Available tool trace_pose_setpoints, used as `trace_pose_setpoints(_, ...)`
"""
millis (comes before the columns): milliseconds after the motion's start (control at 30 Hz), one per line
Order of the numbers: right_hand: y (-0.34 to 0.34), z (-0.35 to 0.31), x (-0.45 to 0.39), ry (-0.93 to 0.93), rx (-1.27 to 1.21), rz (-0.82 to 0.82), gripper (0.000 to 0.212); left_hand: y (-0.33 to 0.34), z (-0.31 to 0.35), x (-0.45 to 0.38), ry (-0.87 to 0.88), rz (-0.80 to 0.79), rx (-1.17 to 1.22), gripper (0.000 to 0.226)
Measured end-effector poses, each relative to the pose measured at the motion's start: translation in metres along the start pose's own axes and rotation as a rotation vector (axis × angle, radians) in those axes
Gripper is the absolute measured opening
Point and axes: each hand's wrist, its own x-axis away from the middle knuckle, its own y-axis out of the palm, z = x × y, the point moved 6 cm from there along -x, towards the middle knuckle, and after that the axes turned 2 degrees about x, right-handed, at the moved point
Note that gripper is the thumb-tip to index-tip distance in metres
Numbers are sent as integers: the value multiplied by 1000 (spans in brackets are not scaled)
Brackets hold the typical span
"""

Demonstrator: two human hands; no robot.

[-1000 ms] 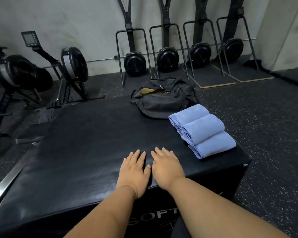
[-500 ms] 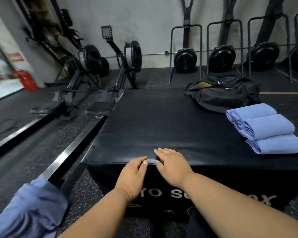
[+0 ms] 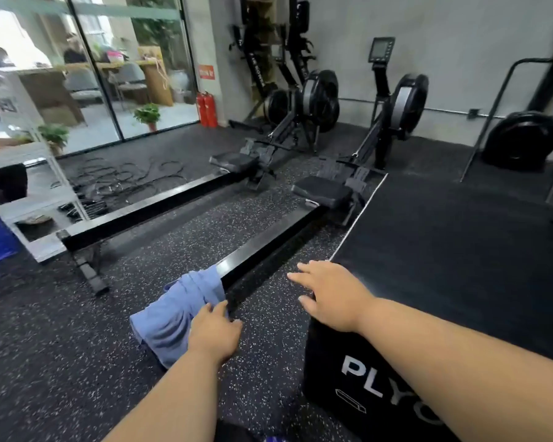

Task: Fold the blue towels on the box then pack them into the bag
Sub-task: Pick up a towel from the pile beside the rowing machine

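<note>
Touching left grip (image 3: 214, 334): crumpled blue towel (image 3: 176, 311)

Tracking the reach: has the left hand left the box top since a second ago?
Yes. The left hand went left off the box, down to the blue towel.

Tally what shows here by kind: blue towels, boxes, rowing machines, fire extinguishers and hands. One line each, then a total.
Blue towels: 1
Boxes: 1
Rowing machines: 2 on the floor; more stand folded behind, not clear enough to count
Fire extinguishers: 2
Hands: 2, left hand, right hand
Total: 8
</note>
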Motion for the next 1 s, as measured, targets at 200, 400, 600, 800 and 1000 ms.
trace_pose_setpoints(200, 34, 34, -93, 89, -67, -254, 65, 19, -88, -65, -203, -124, -41, 67)
trace_pose_setpoints(400, 80, 55, -110, 115, 25, -169, 76, 53, -106, -130, -186, -228, -226, 70)
trace_pose_setpoints(600, 86, 53, -117, 55, 92, -101, 84, 69, -112, -198, -258, -208, -147, 71)
trace_pose_setpoints(800, 88, 55, -118, 45, 74, -77, 80, 87, -125, -235, -351, -108, -59, 67)
trace_pose_setpoints(1000, 93, 57, -120, 34, 67, -49, 77, 96, -109, -239, -234, 9, -175, 64)
